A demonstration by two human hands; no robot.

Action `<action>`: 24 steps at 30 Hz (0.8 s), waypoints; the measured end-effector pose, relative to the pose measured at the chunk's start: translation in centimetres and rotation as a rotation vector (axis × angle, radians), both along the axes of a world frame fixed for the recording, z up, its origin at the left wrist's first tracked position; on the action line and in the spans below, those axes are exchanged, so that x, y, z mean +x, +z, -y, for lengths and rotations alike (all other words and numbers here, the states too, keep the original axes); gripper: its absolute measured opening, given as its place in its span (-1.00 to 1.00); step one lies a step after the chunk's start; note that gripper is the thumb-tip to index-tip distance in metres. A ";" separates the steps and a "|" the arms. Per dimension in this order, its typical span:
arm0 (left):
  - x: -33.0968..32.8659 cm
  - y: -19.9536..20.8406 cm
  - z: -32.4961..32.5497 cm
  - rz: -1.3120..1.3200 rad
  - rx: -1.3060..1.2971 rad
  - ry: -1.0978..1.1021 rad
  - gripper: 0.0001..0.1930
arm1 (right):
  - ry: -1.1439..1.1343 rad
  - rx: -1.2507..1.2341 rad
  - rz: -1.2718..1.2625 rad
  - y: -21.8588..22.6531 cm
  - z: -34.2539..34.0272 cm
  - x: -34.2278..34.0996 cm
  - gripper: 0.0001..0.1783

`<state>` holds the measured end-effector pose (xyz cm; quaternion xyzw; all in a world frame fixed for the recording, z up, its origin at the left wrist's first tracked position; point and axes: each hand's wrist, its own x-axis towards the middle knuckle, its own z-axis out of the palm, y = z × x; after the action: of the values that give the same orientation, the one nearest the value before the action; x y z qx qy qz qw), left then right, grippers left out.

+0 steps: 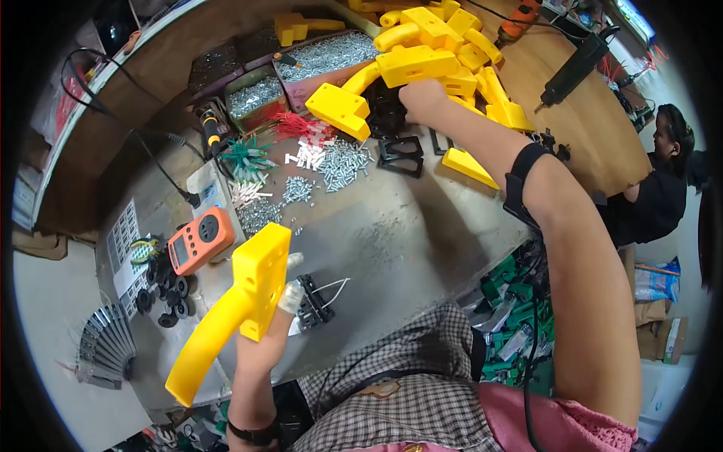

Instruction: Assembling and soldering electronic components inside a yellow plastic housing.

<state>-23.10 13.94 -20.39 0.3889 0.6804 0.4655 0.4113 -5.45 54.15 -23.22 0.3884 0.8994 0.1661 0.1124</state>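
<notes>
My left hand [267, 345], with white tape on its fingertips, is closed round a yellow plastic handle housing [260, 279] whose curved grip hangs toward the lower left. Right beside those fingers is a small black part with a white wire [316, 303]; whether the hand touches it I cannot tell. My right arm stretches to the back of the table. There my right hand [424, 100] is at a cluster of black plastic parts [385, 109], just below the heap of yellow housings [418, 66]. Its fingers are hidden. Nearest it lie black frame-shaped pieces [401, 156].
Bins of screws [324, 59] stand at the back, with loose metal pins [344, 164] and green wire pieces [247, 157] before them. An orange meter [202, 239] and black round parts [169, 294] lie left. A dark power screwdriver [576, 71] is back right; a person [659, 188] sits beyond.
</notes>
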 end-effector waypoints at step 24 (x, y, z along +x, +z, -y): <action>0.0 -2.5 3.6 0.052 0.003 0.088 -0.64 | -0.029 -0.724 -0.224 1.5 17.0 4.1 -0.67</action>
<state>-23.07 10.30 -22.88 0.3469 0.6851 0.4941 0.4076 -1.32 37.16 -21.73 0.3519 0.9010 -0.2077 0.1459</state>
